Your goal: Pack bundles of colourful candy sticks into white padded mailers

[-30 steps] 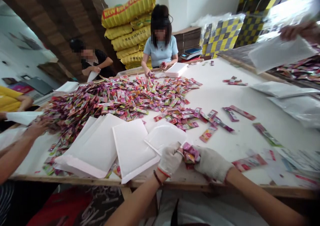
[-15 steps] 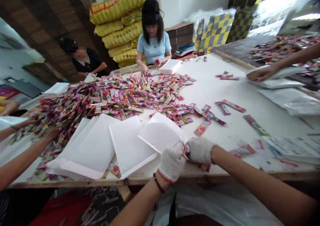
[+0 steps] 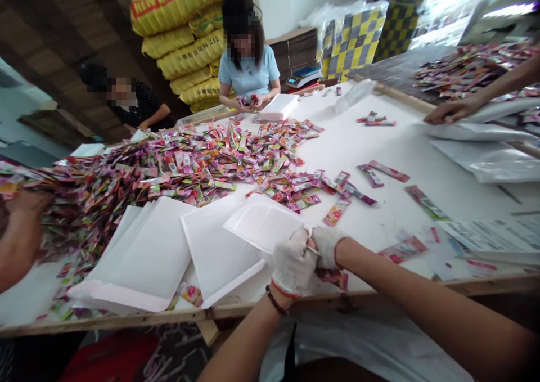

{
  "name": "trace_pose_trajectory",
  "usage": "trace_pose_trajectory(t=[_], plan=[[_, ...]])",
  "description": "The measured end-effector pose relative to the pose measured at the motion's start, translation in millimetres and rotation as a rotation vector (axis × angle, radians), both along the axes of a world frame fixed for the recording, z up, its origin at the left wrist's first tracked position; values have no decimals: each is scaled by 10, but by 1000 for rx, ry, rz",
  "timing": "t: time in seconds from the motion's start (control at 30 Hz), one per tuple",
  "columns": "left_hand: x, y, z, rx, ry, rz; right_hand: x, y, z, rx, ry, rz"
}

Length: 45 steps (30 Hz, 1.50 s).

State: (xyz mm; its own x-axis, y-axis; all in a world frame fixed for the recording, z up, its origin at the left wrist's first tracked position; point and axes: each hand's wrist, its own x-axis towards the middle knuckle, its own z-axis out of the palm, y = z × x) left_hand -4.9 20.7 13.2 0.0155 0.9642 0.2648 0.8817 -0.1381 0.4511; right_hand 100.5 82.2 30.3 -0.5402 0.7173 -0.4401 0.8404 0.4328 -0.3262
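My left hand (image 3: pixel 294 263), in a white knit glove, is closed on the near end of a white padded envelope (image 3: pixel 262 220). Pressed against it is my right hand (image 3: pixel 328 244), also gloved, with its fingers curled and mostly hidden; what they hold is hidden too. A thin white edge pokes out by the left fingers. Just below my right hand, a few candy-like stick packets (image 3: pixel 334 278) lie at the table's edge. Another white envelope (image 3: pixel 219 247) lies flat to the left, partly under the first, beside a fanned stack of envelopes (image 3: pixel 145 252).
A large heap of packets (image 3: pixel 181 165) covers the table's left and middle. Loose packets (image 3: pixel 426 202) and printed sheets (image 3: pixel 493 238) lie to the right. A co-worker in light blue (image 3: pixel 248 70) handles packets across the table. Another person's hand (image 3: pixel 453 111) rests on silvery bags (image 3: pixel 485 157).
My hands have drawn closer together, and the packet bit between them is now hidden. The co-worker opposite has raised packets in both hands. An arm at left has shifted on the heap.
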Motion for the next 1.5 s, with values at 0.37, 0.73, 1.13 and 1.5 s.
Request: trace_pose_trajectory(t=[0.37,0.73,1.13,1.5], plan=[[-168,-100,-191,4,159,-69,336,-434,-294,394,543,-74],[-274,-128,-241,19,104,-127,206,-406,-354,358,523,-258],[-308,-128,-269,-111,-202,-178,337,-217,-630,247,816,-527],[-386,34,230,-280,-1105,170,469,-14,-348,-66,1288,-952]])
